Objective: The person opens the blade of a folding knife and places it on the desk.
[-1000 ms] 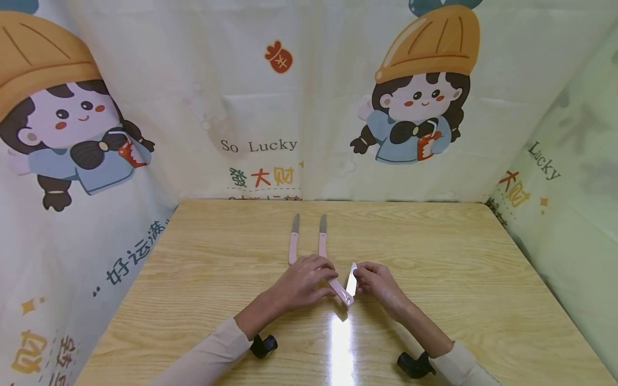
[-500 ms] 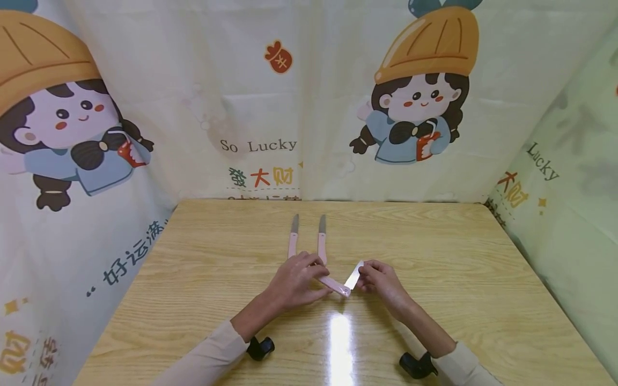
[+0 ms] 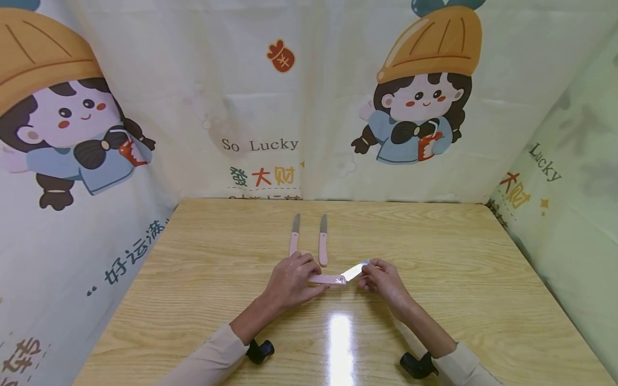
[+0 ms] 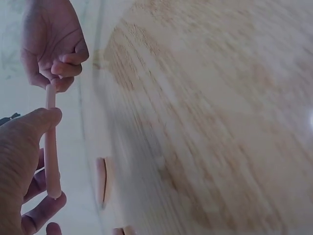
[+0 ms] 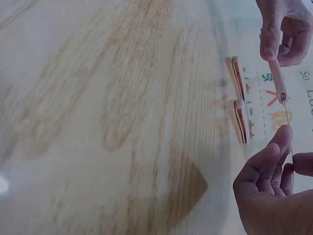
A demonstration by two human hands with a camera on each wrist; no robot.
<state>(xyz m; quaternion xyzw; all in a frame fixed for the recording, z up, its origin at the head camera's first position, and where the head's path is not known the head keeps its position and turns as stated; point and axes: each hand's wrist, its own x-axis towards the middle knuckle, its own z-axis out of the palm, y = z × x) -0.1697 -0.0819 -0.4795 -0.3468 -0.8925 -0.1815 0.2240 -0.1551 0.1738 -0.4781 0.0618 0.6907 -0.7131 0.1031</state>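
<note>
A folding knife [image 3: 330, 280] with a pink handle and a shiny blade [image 3: 354, 271] is held up above the table between both hands. My left hand [image 3: 292, 281] grips the handle, its thumb along one side in the left wrist view. My right hand [image 3: 384, 283] pinches the blade near its tip between thumb and fingers; the tip is partly covered. The blade is swung well out, at a wide angle to the handle. Two more pink-handled folding knives, a left one [image 3: 294, 240] and a right one [image 3: 323, 244], lie unfolded behind; my left hand covers the left one's handle end.
Beneath the hands is a wood-grain table [image 3: 434, 241], with a bright light reflection [image 3: 340, 343] near its front. A printed curtain [image 3: 333, 107] stands along the back and sides. Black wrist mounts [image 3: 260, 352] hang under both forearms.
The blade has swung further out from the handle, from a sharp fold to a wide angle. The right hand moved slightly right with the tip, and the handle turned toward level.
</note>
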